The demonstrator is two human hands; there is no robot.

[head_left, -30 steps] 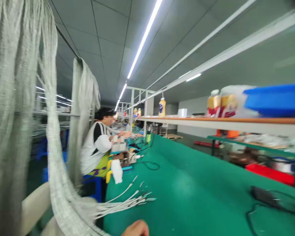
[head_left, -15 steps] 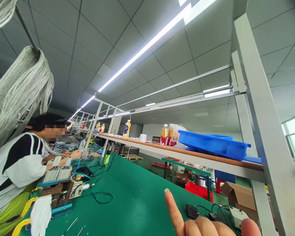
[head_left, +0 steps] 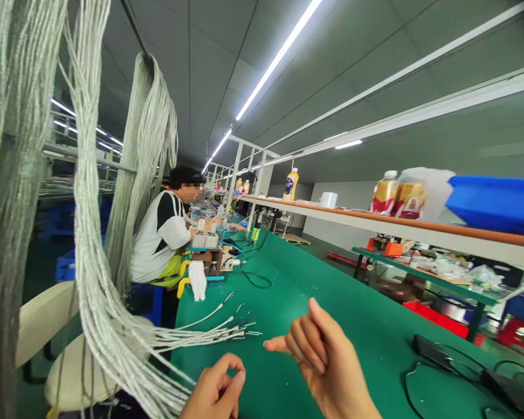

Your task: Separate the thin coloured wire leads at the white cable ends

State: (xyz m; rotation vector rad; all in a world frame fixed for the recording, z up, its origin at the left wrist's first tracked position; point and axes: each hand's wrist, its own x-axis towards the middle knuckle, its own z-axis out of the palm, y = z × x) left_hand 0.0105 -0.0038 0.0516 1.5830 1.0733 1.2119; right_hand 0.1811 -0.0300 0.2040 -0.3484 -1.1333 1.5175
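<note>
My left hand (head_left: 216, 387) is at the bottom of the view. Its fingers are curled in and the thumb lies against them, with nothing visible between. Right beside it, a thick bundle of silvery braided cables (head_left: 113, 314) droops from above, and the stripped cable ends (head_left: 231, 333) lie on the green work surface (head_left: 283, 291). Over that surface I hold up my right hand (head_left: 327, 361), empty. Its thumb points up and its little finger sticks out to the left, while the middle fingers are folded into the palm.
A co-worker (head_left: 157, 233) sits farther along the bench behind a small machine (head_left: 207, 256). More cable hanks (head_left: 142, 157) hang at the left above a cream chair (head_left: 48, 320). A shelf (head_left: 332, 212) carries bottles and a blue tray (head_left: 498, 203). Black adapters (head_left: 432, 352) lie at right.
My view has swung left and down, bringing the cable bundle and my left hand into sight. My right hand has turned, its thumb now upward and little finger leftward.
</note>
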